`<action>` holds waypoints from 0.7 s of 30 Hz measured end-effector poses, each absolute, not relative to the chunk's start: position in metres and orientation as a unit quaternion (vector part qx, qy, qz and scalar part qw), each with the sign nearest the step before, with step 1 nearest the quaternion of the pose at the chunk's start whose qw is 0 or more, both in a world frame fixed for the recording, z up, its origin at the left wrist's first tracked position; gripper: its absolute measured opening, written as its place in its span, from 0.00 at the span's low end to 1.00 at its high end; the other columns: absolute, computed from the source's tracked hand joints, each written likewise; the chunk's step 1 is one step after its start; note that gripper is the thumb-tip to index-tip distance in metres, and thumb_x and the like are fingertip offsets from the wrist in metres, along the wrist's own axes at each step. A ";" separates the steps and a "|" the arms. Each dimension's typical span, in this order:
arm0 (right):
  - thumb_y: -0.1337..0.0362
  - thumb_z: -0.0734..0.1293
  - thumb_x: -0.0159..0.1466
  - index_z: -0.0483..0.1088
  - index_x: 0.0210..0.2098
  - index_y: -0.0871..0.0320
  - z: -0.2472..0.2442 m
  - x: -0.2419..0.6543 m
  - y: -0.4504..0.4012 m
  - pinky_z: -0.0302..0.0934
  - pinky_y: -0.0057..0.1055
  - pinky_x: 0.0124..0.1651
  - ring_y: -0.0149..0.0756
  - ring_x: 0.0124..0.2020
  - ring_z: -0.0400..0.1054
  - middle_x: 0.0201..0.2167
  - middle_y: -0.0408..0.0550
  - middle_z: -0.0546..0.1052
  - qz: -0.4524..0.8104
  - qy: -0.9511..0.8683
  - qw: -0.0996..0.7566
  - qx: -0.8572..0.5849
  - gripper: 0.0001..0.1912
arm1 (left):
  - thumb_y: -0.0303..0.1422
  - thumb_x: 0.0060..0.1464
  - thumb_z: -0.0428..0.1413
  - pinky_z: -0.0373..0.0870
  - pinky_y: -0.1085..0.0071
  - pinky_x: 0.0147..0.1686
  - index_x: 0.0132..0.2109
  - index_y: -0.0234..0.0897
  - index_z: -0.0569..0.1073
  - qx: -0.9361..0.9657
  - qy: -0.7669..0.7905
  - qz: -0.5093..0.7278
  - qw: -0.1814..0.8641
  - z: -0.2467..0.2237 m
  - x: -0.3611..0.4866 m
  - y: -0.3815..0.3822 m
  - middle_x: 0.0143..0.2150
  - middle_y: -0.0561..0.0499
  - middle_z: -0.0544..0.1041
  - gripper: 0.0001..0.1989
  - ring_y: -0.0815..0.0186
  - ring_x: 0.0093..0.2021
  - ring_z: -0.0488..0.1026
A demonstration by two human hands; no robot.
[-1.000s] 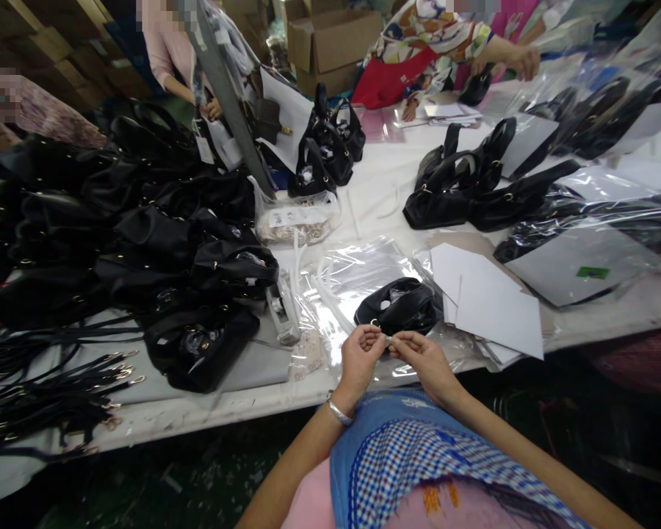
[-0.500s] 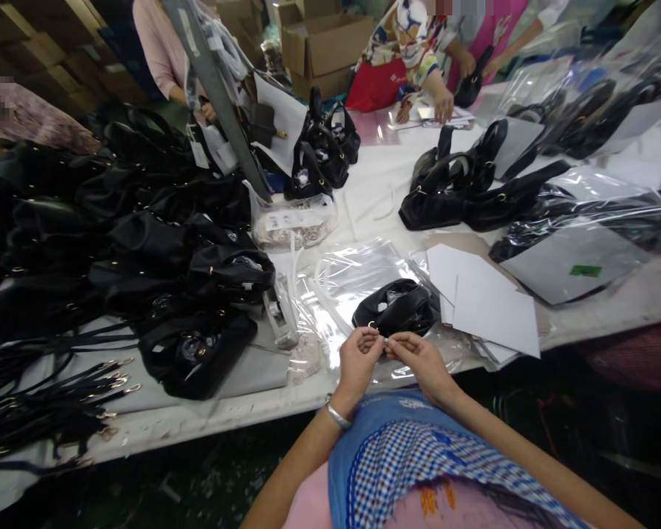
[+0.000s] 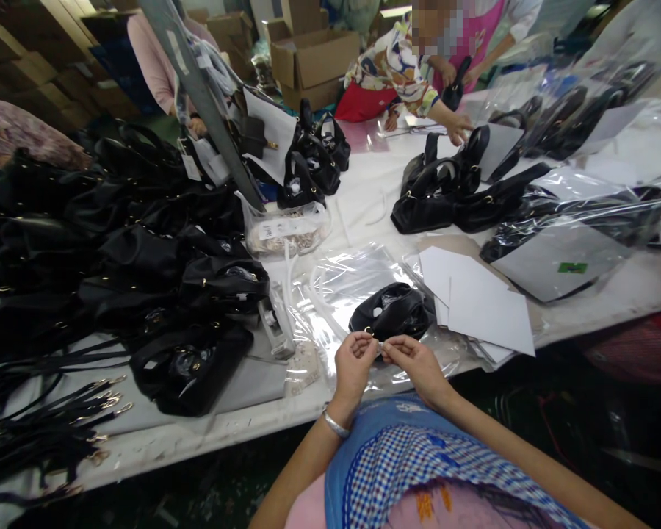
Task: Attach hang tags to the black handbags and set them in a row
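Right in front of me a small black handbag point(image 3: 392, 310) lies on clear plastic bags point(image 3: 338, 275). At its near edge my left hand point(image 3: 355, 361) and my right hand point(image 3: 416, 364) meet fingertip to fingertip. Both are closed in a pinch around a tiny pale piece between them, too small to name. A gold ring on the bag shows just above my left fingers. White card sheets point(image 3: 482, 301) are stacked to the right of the bag. A tape dispenser point(image 3: 275, 323) stands to the left.
Black handbags point(image 3: 192, 367) crowd the left, with straps point(image 3: 82, 411) bearing gold clips at the front. A slanted grey post point(image 3: 209, 103) rises beyond a plastic bag of small parts point(image 3: 289, 229). More handbags point(image 3: 430, 198) and plastic-wrapped ones point(image 3: 573, 242) stand right. Co-workers work across the table.
Across the table, a co-worker's hand has moved right, from the papers towards the black handbags. My hands stay pinched together at the bag. The view has shifted slightly.
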State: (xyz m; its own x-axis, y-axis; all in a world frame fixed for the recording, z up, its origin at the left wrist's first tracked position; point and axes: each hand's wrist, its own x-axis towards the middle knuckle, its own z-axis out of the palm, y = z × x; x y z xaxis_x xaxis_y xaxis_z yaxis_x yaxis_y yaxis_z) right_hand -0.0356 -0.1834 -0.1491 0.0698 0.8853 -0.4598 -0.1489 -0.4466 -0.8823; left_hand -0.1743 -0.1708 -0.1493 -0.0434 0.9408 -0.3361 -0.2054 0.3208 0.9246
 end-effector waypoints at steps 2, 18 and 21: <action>0.52 0.74 0.54 0.75 0.34 0.59 -0.150 -0.035 -0.183 0.66 0.34 0.42 0.36 0.33 0.72 0.30 0.48 0.78 0.607 -0.312 0.425 -0.595 0.17 | 0.34 0.49 0.63 0.73 0.70 0.40 0.39 0.34 0.73 0.340 0.544 0.474 0.603 -0.150 -0.174 -0.171 0.35 0.46 0.78 0.11 0.65 0.38 0.76; 0.52 0.74 0.53 0.75 0.34 0.59 -0.155 -0.035 -0.181 0.67 0.33 0.41 0.36 0.33 0.72 0.30 0.49 0.79 0.608 -0.311 0.428 -0.592 0.17 | 0.35 0.48 0.64 0.71 0.71 0.39 0.38 0.33 0.73 0.314 0.554 0.469 0.613 -0.151 -0.173 -0.170 0.34 0.47 0.78 0.12 0.66 0.36 0.76; 0.52 0.74 0.53 0.75 0.34 0.59 -0.157 -0.035 -0.180 0.67 0.33 0.41 0.36 0.33 0.72 0.31 0.49 0.79 0.609 -0.308 0.428 -0.592 0.17 | 0.37 0.48 0.64 0.70 0.71 0.37 0.39 0.33 0.73 0.287 0.548 0.468 0.631 -0.152 -0.173 -0.171 0.34 0.48 0.78 0.14 0.67 0.34 0.75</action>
State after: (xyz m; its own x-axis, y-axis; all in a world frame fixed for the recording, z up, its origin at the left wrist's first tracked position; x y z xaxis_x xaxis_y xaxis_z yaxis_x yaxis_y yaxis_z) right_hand -0.0353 -0.1802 -0.1567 0.0679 0.8868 -0.4572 -0.1563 -0.4431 -0.8827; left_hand -0.1729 -0.1709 -0.1516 -0.0384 0.9054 -0.4229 -0.2769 0.3970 0.8751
